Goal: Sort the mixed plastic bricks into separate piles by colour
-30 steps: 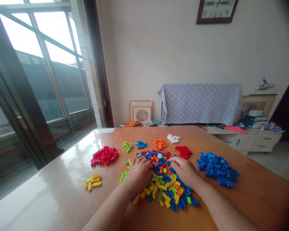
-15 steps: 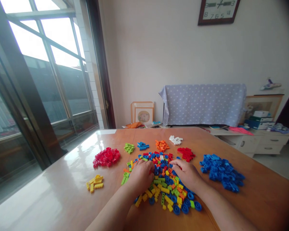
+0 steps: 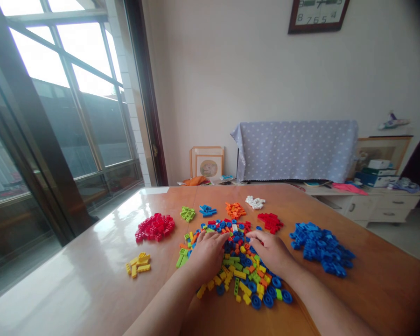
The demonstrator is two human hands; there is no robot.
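My left hand [image 3: 207, 253] lies palm down on the left side of a mixed pile of small coloured bricks [image 3: 243, 275] on the wooden table [image 3: 91, 289]; its fingers are slightly bent and rest on the bricks. My right hand [image 3: 272, 252] lies on the pile's right side. Its fingertips are drawn together and point left into the bricks, and what they pinch is hidden. Sorted heaps ring the pile: red [image 3: 155, 227], yellow [image 3: 138, 264], green [image 3: 188, 213], small blue [image 3: 206, 210], orange [image 3: 235, 210], white [image 3: 255, 202], small red [image 3: 270, 221] and large blue [image 3: 320, 247].
A large window [image 3: 66, 93] runs along the left. Behind the table stand an object draped in dotted grey cloth [image 3: 294, 149], a framed picture [image 3: 207, 163] on the floor, and low white drawers [image 3: 371, 207] carrying boxes. A clock [image 3: 317, 14] hangs on the wall.
Both hands stay on the mixed pile, with their fingers shifting a little among the bricks. The view has moved slightly.
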